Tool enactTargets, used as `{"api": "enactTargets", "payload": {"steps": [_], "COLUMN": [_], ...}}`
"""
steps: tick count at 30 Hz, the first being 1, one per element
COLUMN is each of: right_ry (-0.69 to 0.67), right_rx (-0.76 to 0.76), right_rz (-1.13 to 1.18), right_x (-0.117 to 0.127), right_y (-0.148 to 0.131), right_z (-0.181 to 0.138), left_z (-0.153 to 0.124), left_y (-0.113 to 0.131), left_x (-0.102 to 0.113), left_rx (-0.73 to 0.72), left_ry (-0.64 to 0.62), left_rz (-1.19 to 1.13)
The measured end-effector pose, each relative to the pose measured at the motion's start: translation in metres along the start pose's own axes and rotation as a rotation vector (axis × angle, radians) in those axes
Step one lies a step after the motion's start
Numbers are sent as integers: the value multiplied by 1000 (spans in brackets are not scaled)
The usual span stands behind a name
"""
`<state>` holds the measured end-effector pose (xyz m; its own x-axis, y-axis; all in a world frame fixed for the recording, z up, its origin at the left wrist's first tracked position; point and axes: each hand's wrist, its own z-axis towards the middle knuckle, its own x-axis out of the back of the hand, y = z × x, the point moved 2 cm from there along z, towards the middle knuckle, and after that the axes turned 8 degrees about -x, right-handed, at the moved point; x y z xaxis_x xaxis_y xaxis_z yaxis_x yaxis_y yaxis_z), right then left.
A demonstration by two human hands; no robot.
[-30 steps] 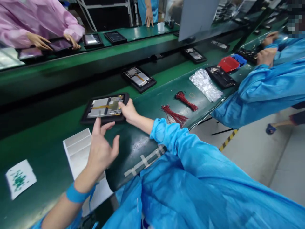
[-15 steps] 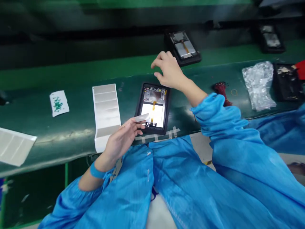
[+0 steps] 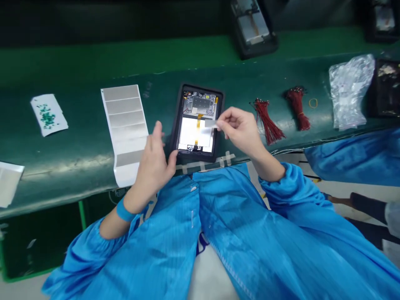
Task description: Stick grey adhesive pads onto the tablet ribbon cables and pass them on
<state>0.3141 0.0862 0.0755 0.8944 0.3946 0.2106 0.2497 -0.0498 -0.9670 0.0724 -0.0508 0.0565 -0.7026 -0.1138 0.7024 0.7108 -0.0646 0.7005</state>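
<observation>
My right hand (image 3: 242, 130) pinches a small grey adhesive strip (image 3: 210, 123) and holds it over the lower half of an opened tablet (image 3: 191, 130). The tablet lies in a black tray (image 3: 175, 125), with a circuit board (image 3: 200, 103) at its far end and an amber ribbon cable (image 3: 198, 125) down the middle. My left hand (image 3: 156, 160) is open, fingers apart, its thumb at the tray's near left corner. Beside that hand, partly covered by it, is a white backing sheet (image 3: 126, 133) of grey strips.
At left lies a white card (image 3: 48, 114) with small green pieces. Two bundles of dark red wires, one nearer (image 3: 269, 121) and one farther (image 3: 298, 107), rest at right beside a clear plastic bag (image 3: 350, 91). Another tray with a device (image 3: 253, 27) sits on the green strip beyond.
The strip has passed from my left hand to my right. My right hand has come down and back to the tablet; my left hand has opened. The view has shifted.
</observation>
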Motion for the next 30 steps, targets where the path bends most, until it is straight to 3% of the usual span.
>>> {"api": "enactTargets", "payload": {"steps": [3, 8, 13, 19, 30], "right_ry": [-127, -44, -193, -169, -163], "right_rx": [-212, -278, -297, -264, -267], "right_rz": [27, 8, -114, -286, -364], "right_x": [11, 19, 2, -23, -23], "right_y": [21, 36, 32, 36, 30], "right_z": [-11, -30, -46, -48, -47], "left_z": [-11, -23, -22, -21, -22], "left_y": [1, 15, 14, 17, 23], "left_x": [-20, -47, -46, -40, -46], "left_rx": [38, 43, -8, -90, -280], "left_ry": [-98, -121, -70, -8, -57], "left_rz": [116, 46, 18, 45, 94]}}
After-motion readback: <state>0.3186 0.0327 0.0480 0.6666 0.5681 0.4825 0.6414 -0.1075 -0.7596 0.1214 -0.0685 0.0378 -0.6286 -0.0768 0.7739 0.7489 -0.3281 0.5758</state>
